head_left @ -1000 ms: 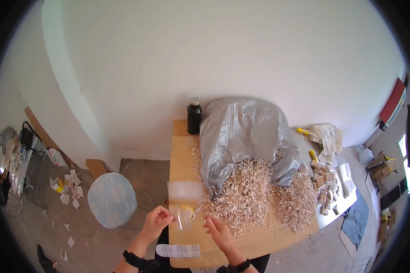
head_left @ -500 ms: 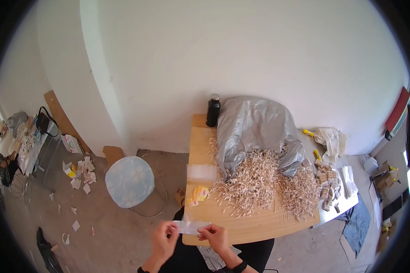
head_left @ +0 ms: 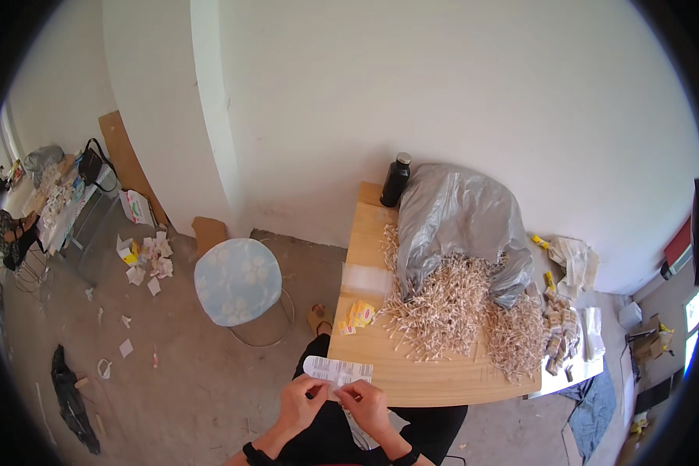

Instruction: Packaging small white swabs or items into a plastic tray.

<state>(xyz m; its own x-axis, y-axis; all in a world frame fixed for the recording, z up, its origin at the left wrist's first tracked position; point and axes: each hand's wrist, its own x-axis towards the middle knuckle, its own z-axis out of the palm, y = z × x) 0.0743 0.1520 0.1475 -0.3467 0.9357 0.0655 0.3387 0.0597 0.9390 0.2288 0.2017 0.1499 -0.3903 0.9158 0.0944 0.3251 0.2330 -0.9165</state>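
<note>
Here the left hand and the right hand meet over the person's lap, each pinching the near edge of a small white printed slip between thumb and fingers. The slip is held just off the near left corner of the wooden table. Farther on the table lie small yellow packets, a heap of pale wooden sticks and a grey plastic bag. A round stool stands to the left.
</note>
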